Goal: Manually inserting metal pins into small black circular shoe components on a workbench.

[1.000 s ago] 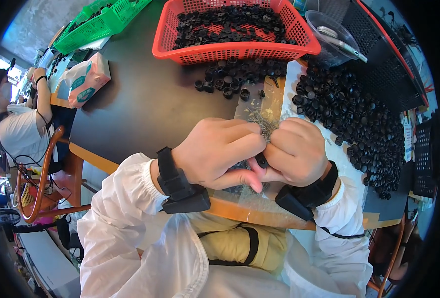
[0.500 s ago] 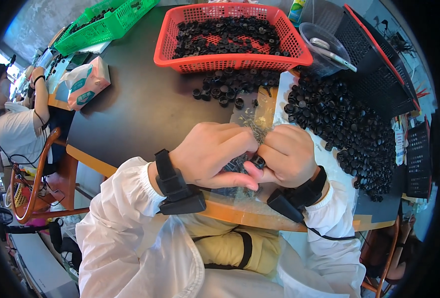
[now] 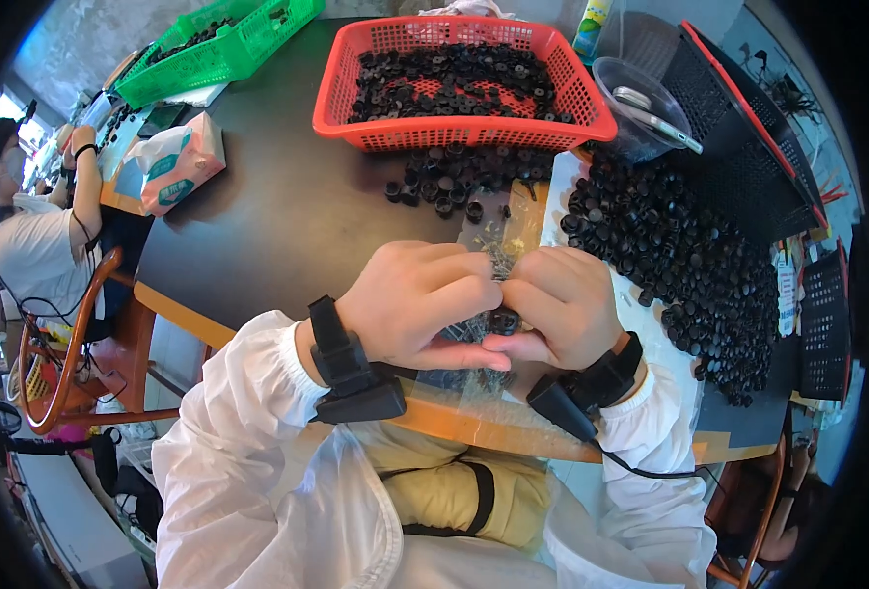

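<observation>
A small black round plastic part (image 3: 503, 320) sits between my hands, mostly covered by fingers. My left hand (image 3: 420, 306) is closed on it from the left, fingers curled, with the thumb stretched beneath. From the right, my right hand (image 3: 564, 306) pinches the same part, its thumb tip close to the left thumb. Under and just beyond my hands lies a scatter of small thin metal pieces (image 3: 498, 257) on clear film. Whatever else the fingertips hold is hidden.
A red basket (image 3: 464, 133) with flat black parts stands at the back. Loose black caps (image 3: 444, 185) lie before it; a large heap of black caps (image 3: 719, 285) covers the right side. A tissue pack (image 3: 184, 167) and green basket (image 3: 184, 74) are left; a person (image 3: 47, 236) sits there.
My hands stay together in nearly the same place. My fingers have shifted slightly around the black part, and the right thumb has moved a little lower. The whole view has moved slightly.
</observation>
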The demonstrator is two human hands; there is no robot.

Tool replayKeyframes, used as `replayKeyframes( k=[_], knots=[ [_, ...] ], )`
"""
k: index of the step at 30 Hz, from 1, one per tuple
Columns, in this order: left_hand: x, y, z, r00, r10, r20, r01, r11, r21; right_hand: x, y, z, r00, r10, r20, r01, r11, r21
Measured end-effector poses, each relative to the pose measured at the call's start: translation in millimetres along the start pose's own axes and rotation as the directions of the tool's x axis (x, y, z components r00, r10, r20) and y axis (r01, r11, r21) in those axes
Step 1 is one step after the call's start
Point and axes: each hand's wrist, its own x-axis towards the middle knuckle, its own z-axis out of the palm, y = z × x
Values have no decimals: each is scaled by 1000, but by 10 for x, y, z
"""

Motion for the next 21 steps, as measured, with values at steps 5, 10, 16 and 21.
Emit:
replayKeyframes(
  k=[5, 10, 16, 21],
  knots=[
    [-20, -26, -29, 997, -77, -12, 78, 997, 20, 28, 48, -123, 965, 138, -222, -191, 953, -237],
    [22, -44, 16, 969, -212, -128, 234, 954, 185, -160, 439, -409, 864, 345, -367, -504, 589, -631],
    [-6, -70, -17, 976, -215, 21, 212, 973, 90, -226, 540, -352, 881, 351, -319, -474, 639, -606],
    [-40, -71, -55, 969, -181, 170, 164, 981, 107, -36, 533, 23, 928, 360, -95, -349, 755, -555]
  ],
)
